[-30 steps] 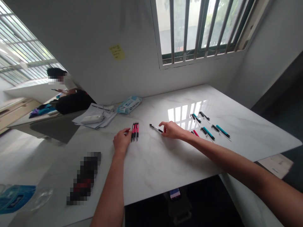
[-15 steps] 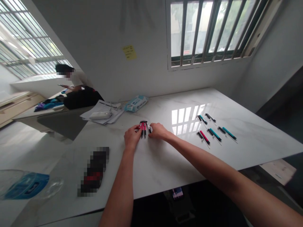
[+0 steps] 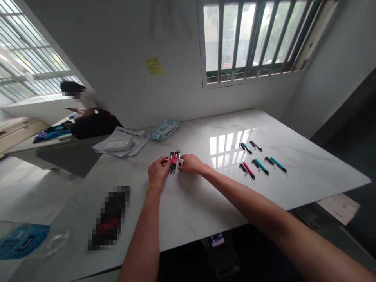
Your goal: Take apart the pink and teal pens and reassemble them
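Several red-and-black pens (image 3: 174,161) lie side by side on the table, tips toward me. At the right of this row is a white-and-black pen (image 3: 179,158), roughly parallel to them. My left hand (image 3: 158,171) is closed against the row's left side, its fingertips on the outer red pen. From the other side my right hand (image 3: 191,163) pinches the white-and-black pen, partly covering it. Off to the right lie pens in pieces: a red barrel (image 3: 248,170), teal barrels (image 3: 262,166), black parts and thin white refills.
Behind the hands are a wipes pack (image 3: 164,130) and papers (image 3: 119,143) with a white device on top. A blurred black-and-red item (image 3: 108,219) and a plastic bottle (image 3: 26,239) lie at left. A person (image 3: 88,109) sits beyond.
The white-and-black pen, slanted before, now stands straighter and closer beside the red pens, with my right hand on it. The whole view has shifted slightly.
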The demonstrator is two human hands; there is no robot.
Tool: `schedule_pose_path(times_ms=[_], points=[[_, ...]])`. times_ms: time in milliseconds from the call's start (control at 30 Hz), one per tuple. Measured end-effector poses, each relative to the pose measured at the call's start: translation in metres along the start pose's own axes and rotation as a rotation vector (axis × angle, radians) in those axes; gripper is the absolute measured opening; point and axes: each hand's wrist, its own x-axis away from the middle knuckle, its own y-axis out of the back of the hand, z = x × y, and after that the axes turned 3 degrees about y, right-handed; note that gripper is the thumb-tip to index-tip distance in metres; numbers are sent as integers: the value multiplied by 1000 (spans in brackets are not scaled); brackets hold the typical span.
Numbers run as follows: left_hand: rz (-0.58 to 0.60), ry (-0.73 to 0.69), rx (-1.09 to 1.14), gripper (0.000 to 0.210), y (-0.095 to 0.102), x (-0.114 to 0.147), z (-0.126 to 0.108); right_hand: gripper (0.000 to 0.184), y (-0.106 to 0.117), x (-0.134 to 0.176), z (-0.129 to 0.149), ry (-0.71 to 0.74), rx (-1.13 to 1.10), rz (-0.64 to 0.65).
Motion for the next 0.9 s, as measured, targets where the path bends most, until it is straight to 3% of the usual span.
schedule_pose_path(times_ms=[100,233,333,433,500,600,900], points=[[-17,-4,-17,35,2,0,-1,59,26,12,-25,118,-37,-7],[-69,-3,-50,34,4,2,-4,73,97,45,-92,330,-44,-72],[-96,-30,-23,33,1,3,-6,83,156,76,-154,257,27,-174],[-116,-86,27,31,-4,3,-9,87,194,104,-209,147,131,-205],[-121,-139,66,30,-7,4,-12,86,204,118,-234,100,189,-174],[-126,-208,130,30,-11,6,-16,84,202,127,-254,58,204,-112],[-121,-284,308,31,-26,17,-40,79,184,111,-268,102,182,-93]])
